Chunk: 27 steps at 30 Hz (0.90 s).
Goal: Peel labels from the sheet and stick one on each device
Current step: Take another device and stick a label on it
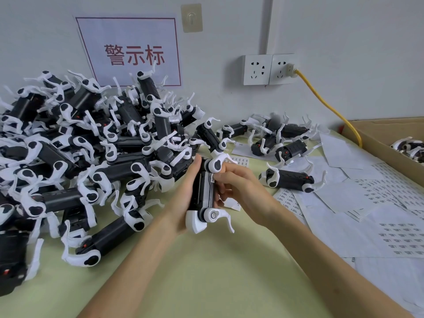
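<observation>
The tabletop (206,271) is carrying everything. Left of the held device (203,191), a big pile (80,145) of the same units is lying heaped, probably unlabelled stock kept within easy reach of the left hand. Right of the device, label sheets (378,203) are lying spread flat, probably so that labels can be picked off easily. Beyond the device and to its right, loose devices (280,138) are lying apart from the pile, perhaps the finished ones. The left hand (185,196) is wrapping its grip round the device's left side, holding it above the tabletop so that its right edge is facing the other hand. The right hand (238,187) is pinching a small label (212,177) against that edge, its grip clamped on the label, apparently pressing it down.
</observation>
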Available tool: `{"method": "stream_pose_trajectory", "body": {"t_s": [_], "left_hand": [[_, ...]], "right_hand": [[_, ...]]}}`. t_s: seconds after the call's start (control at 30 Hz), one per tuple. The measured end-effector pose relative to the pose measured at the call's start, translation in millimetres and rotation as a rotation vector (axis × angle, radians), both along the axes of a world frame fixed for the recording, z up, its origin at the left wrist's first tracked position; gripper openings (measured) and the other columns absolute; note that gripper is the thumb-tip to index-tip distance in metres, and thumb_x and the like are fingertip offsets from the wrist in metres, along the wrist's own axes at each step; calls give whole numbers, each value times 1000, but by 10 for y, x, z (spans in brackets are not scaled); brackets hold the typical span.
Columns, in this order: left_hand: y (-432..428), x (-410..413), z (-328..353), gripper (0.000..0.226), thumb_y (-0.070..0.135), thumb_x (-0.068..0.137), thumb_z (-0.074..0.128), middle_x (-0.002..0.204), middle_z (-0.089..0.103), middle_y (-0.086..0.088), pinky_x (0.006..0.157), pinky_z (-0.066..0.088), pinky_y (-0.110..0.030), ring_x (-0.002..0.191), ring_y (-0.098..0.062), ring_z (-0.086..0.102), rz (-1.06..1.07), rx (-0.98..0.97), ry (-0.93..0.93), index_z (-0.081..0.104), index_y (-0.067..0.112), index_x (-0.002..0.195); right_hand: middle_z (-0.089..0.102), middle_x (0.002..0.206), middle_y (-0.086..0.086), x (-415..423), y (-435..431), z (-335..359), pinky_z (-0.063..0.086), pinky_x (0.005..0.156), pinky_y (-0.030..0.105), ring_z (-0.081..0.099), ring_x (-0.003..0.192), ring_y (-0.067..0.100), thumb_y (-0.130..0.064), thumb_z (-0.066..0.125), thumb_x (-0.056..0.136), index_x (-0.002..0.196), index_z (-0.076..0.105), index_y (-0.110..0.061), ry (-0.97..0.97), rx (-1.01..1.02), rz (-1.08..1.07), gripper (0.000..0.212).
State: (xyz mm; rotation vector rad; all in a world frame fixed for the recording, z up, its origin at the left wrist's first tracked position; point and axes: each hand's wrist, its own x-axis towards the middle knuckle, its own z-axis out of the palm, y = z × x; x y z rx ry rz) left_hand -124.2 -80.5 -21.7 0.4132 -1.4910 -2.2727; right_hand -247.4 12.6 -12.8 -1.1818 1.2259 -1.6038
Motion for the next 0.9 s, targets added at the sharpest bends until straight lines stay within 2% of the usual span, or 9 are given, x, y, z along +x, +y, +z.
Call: {"method": "stream_pose_trajectory", "body": {"t_s": [0.07, 0.17, 0.3, 0.37, 0.5, 0.6, 0.77, 0.9], "left_hand": [[7, 9, 13, 70, 82, 78, 60, 77, 65, -6, 61, 52, -27, 66, -18, 62, 56, -46, -27, 77, 15, 93], [13, 14, 35, 73, 81, 75, 59, 78, 67, -9, 60, 53, -28, 67, -20, 64, 152, -132, -58, 76, 13, 97], [20, 8, 47, 73, 75, 83, 55, 79, 66, -14, 69, 56, -35, 71, -26, 64, 188, -166, -46, 75, 7, 101], [19, 7, 48, 72, 72, 85, 53, 79, 66, -14, 68, 55, -36, 71, -26, 63, 201, -155, -42, 74, 7, 107], [18, 11, 48, 76, 75, 81, 56, 88, 65, -17, 76, 54, -39, 79, -28, 63, 190, -123, -49, 74, 8, 113], [12, 10, 38, 74, 75, 84, 57, 88, 63, -13, 73, 54, -34, 78, -24, 61, 149, -55, -31, 73, 10, 114], [-17, 22, 15, 67, 75, 87, 57, 86, 66, -5, 68, 53, -28, 74, -17, 61, 50, 76, 17, 76, 16, 111], [3, 20, 15, 59, 70, 92, 54, 87, 69, -2, 69, 55, -26, 76, -14, 65, 39, 159, 55, 79, 18, 103]], "right_hand": [[47, 65, 3, 3, 0, 1, 41, 60, 33, 51, 59, 19, -17, 59, 84, 71, 50, -10, 25, 9, -31, 18], [50, 65, 1, 9, 9, -7, 41, 60, 26, 52, 58, 16, -18, 58, 84, 74, 52, -8, 69, 10, -56, 15], [53, 66, 1, 34, -1, -22, 47, 60, 23, 54, 59, 15, -17, 57, 87, 75, 56, -4, 97, -16, -85, 18], [54, 66, 2, 42, -7, -26, 50, 61, 24, 56, 60, 16, -16, 57, 89, 76, 57, -3, 114, -32, -95, 18], [56, 68, 2, 45, 4, -23, 52, 62, 24, 57, 62, 16, -3, 55, 100, 78, 57, -5, 147, -38, -93, 22], [56, 67, 1, 47, 17, -7, 53, 64, 27, 57, 64, 17, -3, 55, 103, 76, 55, -8, 156, -37, -84, 27], [58, 67, 1, 46, 31, 19, 53, 64, 27, 56, 62, 18, -6, 60, 101, 80, 56, -6, 150, -50, -65, 22], [58, 69, 2, 25, 41, 37, 51, 63, 25, 56, 64, 18, 3, 63, 97, 82, 57, -4, 138, -75, -35, 17]]}}
